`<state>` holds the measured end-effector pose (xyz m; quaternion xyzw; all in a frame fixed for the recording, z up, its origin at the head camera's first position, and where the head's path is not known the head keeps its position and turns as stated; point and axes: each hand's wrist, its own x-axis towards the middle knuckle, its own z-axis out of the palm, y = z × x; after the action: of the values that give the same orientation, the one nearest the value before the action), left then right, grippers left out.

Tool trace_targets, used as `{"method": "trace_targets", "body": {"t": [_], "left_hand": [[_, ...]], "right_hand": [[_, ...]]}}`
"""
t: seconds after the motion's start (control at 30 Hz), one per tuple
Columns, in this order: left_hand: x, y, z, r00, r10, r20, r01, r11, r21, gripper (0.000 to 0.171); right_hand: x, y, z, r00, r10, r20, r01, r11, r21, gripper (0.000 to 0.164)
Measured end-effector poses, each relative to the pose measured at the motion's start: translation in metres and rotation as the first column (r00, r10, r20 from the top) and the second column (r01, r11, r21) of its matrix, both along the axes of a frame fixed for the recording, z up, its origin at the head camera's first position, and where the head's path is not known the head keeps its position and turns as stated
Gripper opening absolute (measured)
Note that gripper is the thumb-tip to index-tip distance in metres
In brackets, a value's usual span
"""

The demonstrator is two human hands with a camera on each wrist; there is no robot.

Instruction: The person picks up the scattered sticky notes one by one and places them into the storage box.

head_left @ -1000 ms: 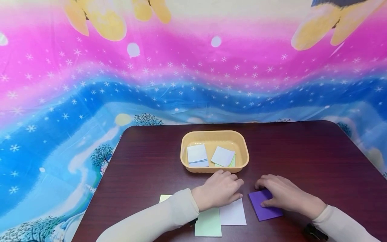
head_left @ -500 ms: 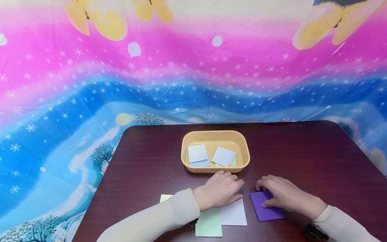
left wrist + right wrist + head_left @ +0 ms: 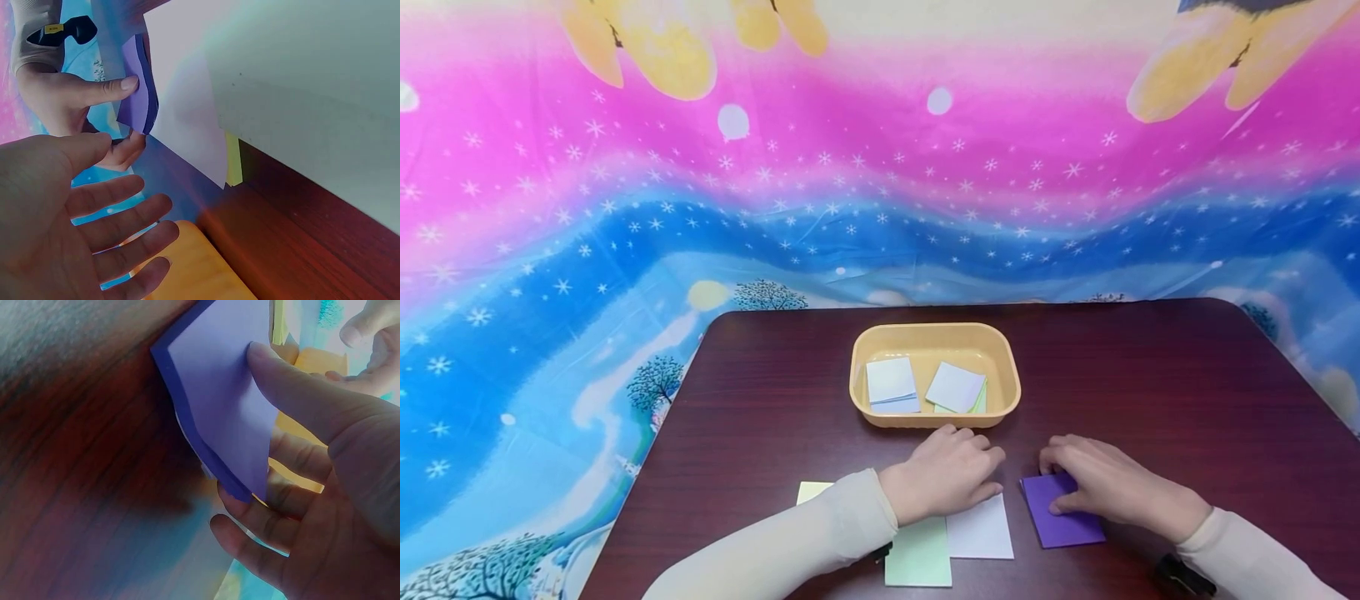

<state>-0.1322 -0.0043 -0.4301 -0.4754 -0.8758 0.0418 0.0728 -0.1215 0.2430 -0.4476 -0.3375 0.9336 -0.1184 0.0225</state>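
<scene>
My right hand grips a purple note pad lying on the table, its thumb pressed on top and its fingers at the far edge. In the right wrist view the pad looks thick, with layered edges and a slight bend. My left hand holds nothing; in the left wrist view its fingers are spread and loose. It hovers over a white note pad and a pale green one. A pale yellow pad shows partly from behind the left sleeve.
Beyond the left hand stands a tan plastic tray. Inside it are a white-and-blue pad and a white pad lying over a green one. The dark wooden table backs onto a colourful printed cloth.
The right hand's fingertips have shifted very slightly along the purple pad's far edge. The left hand, the tray and the other pads stay where they were.
</scene>
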Motion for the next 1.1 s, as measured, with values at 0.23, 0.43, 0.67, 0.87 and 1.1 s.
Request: {"method": "trace_targets", "body": {"t": [0.23, 0.43, 0.67, 0.87, 1.1], "left_hand": [[0.0001, -0.0004, 0.0005, 1.000, -0.007, -0.009, 0.007, 1.000, 0.004, 0.030], [0.0010, -0.0003, 0.0005, 1.000, -0.003, -0.006, 0.003, 1.000, -0.001, 0.030], [0.0015, -0.0003, 0.0012, 1.000, -0.001, -0.005, 0.001, 1.000, -0.004, 0.029], [0.0009, -0.0008, -0.0007, 1.000, -0.004, -0.013, 0.004, 1.000, -0.001, 0.029], [-0.0011, -0.0001, -0.0024, 1.000, 0.001, -0.014, -0.001, 1.000, -0.003, 0.029]], "right_hand": [[-0.0017, -0.0009, 0.0023, 1.000, 0.001, 0.002, -0.001, 1.000, 0.000, 0.034], [-0.0028, -0.0005, 0.0042, 1.000, 0.000, 0.010, 0.000, 1.000, -0.003, 0.036], [-0.0041, -0.0010, 0.0066, 0.997, -0.013, 0.075, 0.014, 1.000, -0.005, 0.035], [-0.0036, 0.0001, 0.0064, 0.998, 0.019, 0.060, -0.016, 0.999, -0.045, 0.027], [-0.0049, 0.0012, 0.0090, 0.998, 0.041, 0.041, -0.038, 0.995, -0.094, 0.017]]}}
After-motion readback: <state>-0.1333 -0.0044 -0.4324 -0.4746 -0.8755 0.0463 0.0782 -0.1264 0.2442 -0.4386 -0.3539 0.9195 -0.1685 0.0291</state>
